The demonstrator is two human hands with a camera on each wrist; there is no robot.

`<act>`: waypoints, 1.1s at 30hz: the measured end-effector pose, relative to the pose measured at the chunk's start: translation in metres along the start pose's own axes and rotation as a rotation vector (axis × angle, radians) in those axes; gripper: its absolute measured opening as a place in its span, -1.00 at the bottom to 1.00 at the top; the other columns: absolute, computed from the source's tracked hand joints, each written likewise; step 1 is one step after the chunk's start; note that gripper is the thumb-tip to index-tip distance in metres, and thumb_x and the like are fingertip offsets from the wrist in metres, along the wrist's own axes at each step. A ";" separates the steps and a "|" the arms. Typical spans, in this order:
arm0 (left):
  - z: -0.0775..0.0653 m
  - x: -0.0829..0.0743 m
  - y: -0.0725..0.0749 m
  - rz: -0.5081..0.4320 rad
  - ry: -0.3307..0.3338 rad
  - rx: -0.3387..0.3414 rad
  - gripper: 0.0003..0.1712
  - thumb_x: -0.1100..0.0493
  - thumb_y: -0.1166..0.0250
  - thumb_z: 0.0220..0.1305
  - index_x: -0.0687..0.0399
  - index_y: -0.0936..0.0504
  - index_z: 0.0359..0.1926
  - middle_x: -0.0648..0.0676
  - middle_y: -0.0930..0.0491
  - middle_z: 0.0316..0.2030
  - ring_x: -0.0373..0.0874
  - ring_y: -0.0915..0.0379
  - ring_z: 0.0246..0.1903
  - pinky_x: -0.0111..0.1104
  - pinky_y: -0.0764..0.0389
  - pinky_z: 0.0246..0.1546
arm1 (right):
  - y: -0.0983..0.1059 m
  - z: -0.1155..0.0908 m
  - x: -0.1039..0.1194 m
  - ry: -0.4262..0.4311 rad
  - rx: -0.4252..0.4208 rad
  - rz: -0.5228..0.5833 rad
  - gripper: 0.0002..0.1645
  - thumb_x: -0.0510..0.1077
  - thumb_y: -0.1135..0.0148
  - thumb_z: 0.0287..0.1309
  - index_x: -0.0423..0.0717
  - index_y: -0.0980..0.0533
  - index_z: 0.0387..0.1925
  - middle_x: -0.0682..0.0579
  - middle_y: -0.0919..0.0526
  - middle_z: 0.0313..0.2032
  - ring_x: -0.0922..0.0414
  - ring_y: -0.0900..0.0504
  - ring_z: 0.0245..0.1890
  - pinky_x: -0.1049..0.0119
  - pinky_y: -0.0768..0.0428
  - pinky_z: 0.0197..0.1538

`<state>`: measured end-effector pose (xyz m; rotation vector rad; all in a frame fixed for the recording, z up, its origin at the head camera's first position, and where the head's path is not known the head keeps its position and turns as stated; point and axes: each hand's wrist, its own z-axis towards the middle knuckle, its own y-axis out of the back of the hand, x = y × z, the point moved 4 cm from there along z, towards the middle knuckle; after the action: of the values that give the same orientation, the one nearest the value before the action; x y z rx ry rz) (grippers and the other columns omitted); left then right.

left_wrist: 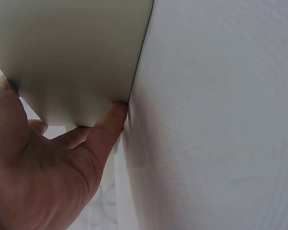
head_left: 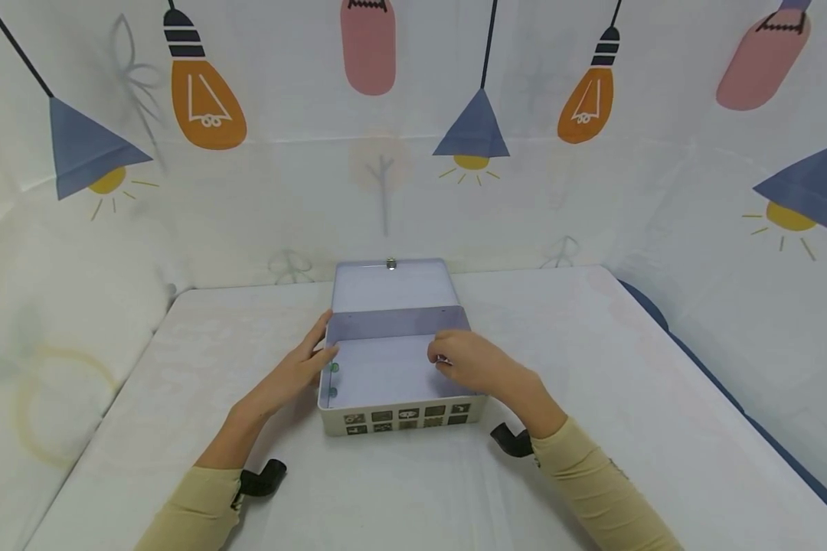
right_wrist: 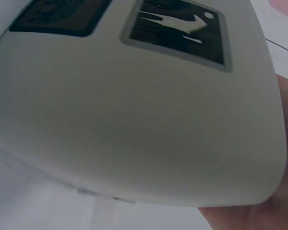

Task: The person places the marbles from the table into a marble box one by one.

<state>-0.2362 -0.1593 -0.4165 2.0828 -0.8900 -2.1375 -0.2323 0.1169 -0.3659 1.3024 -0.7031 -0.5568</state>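
Note:
A shallow metal box (head_left: pixel 386 375) stands with its hinged lid (head_left: pixel 396 287) raised at the back. Printed picture squares line its front wall. My left hand (head_left: pixel 296 371) holds the box's left side, thumb at the rim and fingers along the outer wall; the left wrist view shows this hand (left_wrist: pixel 53 163) against the plain side wall. Over the inside right part of the box, my right hand (head_left: pixel 478 363) has curled fingers pinching something small, mostly hidden. Two small green round pieces (head_left: pixel 334 367) sit by the inner left wall. In the right wrist view the box corner (right_wrist: pixel 158 120) covers most of this hand.
The box stands on a white-covered table (head_left: pixel 593 367). Behind it hangs a white cloth (head_left: pixel 303 191) printed with lamps and bulbs. A black wrist mount (head_left: pixel 263 478) sticks out from the left sleeve, another (head_left: pixel 511 441) from the right. A metal clasp (head_left: pixel 390 263) tops the lid.

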 end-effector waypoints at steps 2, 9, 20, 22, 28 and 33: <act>0.000 0.000 0.000 -0.005 0.003 0.002 -0.19 -0.27 0.07 0.33 -0.55 0.37 0.40 -0.03 0.37 0.47 0.24 0.17 0.41 0.15 -0.36 0.12 | -0.002 0.000 0.001 -0.005 0.014 -0.005 -0.87 -0.24 -0.23 0.09 -0.02 -0.62 -0.30 0.19 -0.60 -0.32 0.27 -0.55 -0.27 0.38 -0.56 -0.18; 0.001 -0.001 -0.001 -0.022 0.012 0.014 -0.18 -0.31 0.06 0.30 -0.61 0.37 0.38 -0.05 0.39 0.47 0.23 0.20 0.42 0.20 -0.30 0.16 | -0.011 0.001 0.002 -0.005 0.045 -0.031 -0.90 -0.23 -0.22 0.11 -0.02 -0.62 -0.33 0.19 -0.59 -0.36 0.29 -0.52 -0.32 0.41 -0.54 -0.23; 0.000 0.000 -0.001 -0.011 0.007 0.008 -0.22 -0.25 0.08 0.35 -0.60 0.38 0.39 -0.05 0.39 0.47 0.26 0.23 0.42 0.22 -0.29 0.15 | -0.013 0.002 0.004 -0.044 0.103 -0.070 -0.92 -0.24 -0.22 0.08 -0.02 -0.61 -0.43 0.20 -0.59 -0.43 0.28 -0.45 -0.42 0.41 -0.47 -0.30; 0.001 0.000 -0.001 -0.005 0.006 0.005 -0.22 -0.26 0.08 0.35 -0.60 0.38 0.38 -0.03 0.39 0.47 0.26 0.23 0.42 0.22 -0.28 0.15 | -0.013 0.002 0.005 -0.044 0.097 -0.076 -0.89 -0.27 -0.20 0.08 -0.02 -0.60 -0.44 0.20 -0.58 -0.44 0.28 -0.44 -0.43 0.41 -0.46 -0.33; 0.001 0.000 0.000 0.028 0.001 -0.003 -0.19 -0.31 0.09 0.32 -0.58 0.39 0.39 0.01 0.38 0.47 0.28 0.21 0.41 0.22 -0.25 0.17 | -0.012 0.001 0.007 -0.044 0.081 -0.086 -0.86 -0.28 -0.17 0.07 0.00 -0.58 -0.49 0.19 -0.57 -0.47 0.29 -0.41 -0.49 0.44 -0.42 -0.41; 0.000 0.000 -0.001 0.033 0.007 -0.007 -0.18 -0.34 0.09 0.30 -0.59 0.39 0.39 0.01 0.38 0.47 0.28 0.19 0.41 0.22 -0.25 0.18 | -0.012 0.000 0.007 -0.050 0.087 -0.087 -0.88 -0.23 -0.19 0.10 0.03 -0.57 -0.49 0.21 -0.57 -0.47 0.30 -0.41 -0.49 0.45 -0.41 -0.41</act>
<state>-0.2359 -0.1586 -0.4168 2.0566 -0.9076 -2.1129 -0.2277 0.1093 -0.3770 1.4094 -0.7211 -0.6369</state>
